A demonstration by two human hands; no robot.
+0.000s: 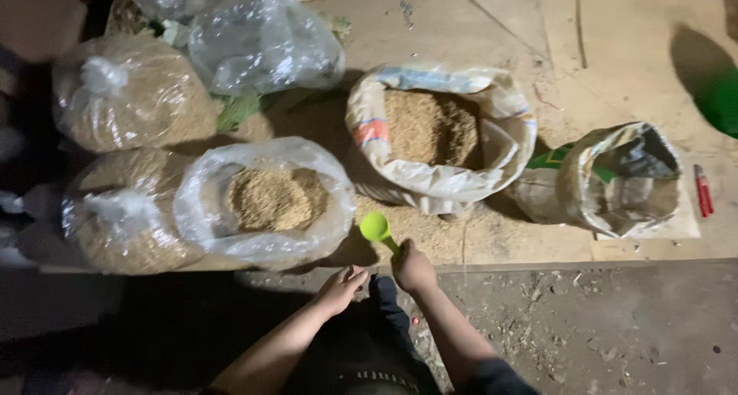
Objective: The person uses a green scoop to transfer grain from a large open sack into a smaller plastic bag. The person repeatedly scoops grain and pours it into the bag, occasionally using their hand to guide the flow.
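Bottom centre of the head view: green scoop (376, 228), gripped by its handle in the right hand (412, 267). Bowl end sits up and left of the fist, so the scoop's long axis runs diagonally away from the body, toward the gap between the two open grain containers. Bowl looks empty as far as I can tell.

Right hand: curled tight around the handle, knuckles up. Left hand (341, 286): loosely curled, fingers half bent, holding nothing I can make out, resting low near the knee just left of the right hand.

Nearest to the scoop bowl: clear plastic bag (265, 203), mouth rolled open, grain inside, just left of it. Woven sack (442, 133), also open and full of grain, lies up and right, slightly further. Right hand is the nearer one to both.

Spilled grain on the board (477, 241) between sack and hand. Further out: two tied bags of grain at left, a crumpled sack (619, 180) at right, a red pen-like item (703, 190) beside it.
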